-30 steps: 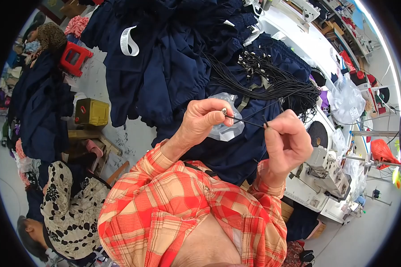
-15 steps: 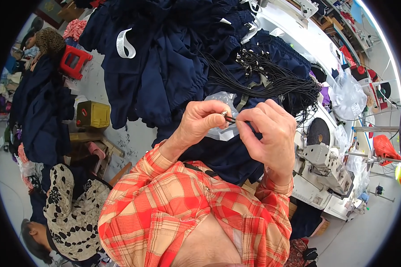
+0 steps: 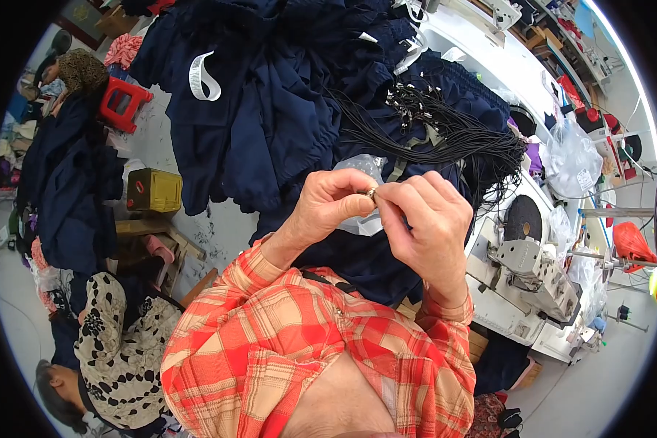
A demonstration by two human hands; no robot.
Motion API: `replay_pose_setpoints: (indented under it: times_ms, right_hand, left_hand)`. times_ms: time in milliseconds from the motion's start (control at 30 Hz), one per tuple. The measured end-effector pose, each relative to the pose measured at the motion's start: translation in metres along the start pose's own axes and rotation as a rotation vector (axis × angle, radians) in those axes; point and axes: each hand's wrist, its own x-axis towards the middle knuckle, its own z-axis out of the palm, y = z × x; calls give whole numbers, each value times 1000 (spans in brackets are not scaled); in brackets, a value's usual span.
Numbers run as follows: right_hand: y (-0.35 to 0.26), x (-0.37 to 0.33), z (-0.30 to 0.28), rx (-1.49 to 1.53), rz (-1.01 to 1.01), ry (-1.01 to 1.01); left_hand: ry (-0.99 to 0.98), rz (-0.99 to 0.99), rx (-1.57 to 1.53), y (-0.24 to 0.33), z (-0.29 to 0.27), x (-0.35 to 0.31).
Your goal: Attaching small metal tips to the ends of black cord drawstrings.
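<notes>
My left hand [image 3: 327,206] pinches a small shiny metal cord stopper [image 3: 371,193] between thumb and forefinger. Right up against it, my right hand [image 3: 429,226] is closed too, thumb and fingertips pressed together on black cord that is mostly hidden by the fingers. Just beyond the hands lies a clear plastic bag [image 3: 363,223] with small contents I cannot make out. Farther off, a bundle of black cords [image 3: 467,135] with metal stoppers [image 3: 416,102] at one end rests on navy blue garments [image 3: 270,109].
A white worktable with a sewing machine [image 3: 529,270] and a black tape roll [image 3: 522,219] stands at right. On the left are a yellow tin [image 3: 153,190], a red stool [image 3: 123,104] and a person in a patterned top [image 3: 124,350]. A white label strip [image 3: 203,77] lies on the garments.
My right hand has moved left and closed up to my left hand. The short length of black cord that showed between them is now covered.
</notes>
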Motion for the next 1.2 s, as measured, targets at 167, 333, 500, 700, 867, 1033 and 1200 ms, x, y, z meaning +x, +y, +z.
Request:
replay_pose_setpoints:
  times_ms: [167,333,500,700,867,1033,1200]
  right_hand:
    - [6,-7,9,16,-14,42]
    - [21,-13,23,239,29,122]
    - [25,-10,25,209,43,166]
    - [22,-18,26,166,76,184]
    - [15,-15,20,397,308,18]
    - [17,-16,19,405,254,-47]
    - [8,-9,13,478,204,42]
  left_hand:
    - [3,-38,10,-1,-5,1]
    - [75,-90,47,-10,-5,-1]
    - [36,26,43,-12,-5,2]
    - [153,60,46,-7,6,4]
    - [194,63,106,-4,10,0]
    - [193,110,209,-1,14,-1]
    - [236,252,222,5,20,-3]
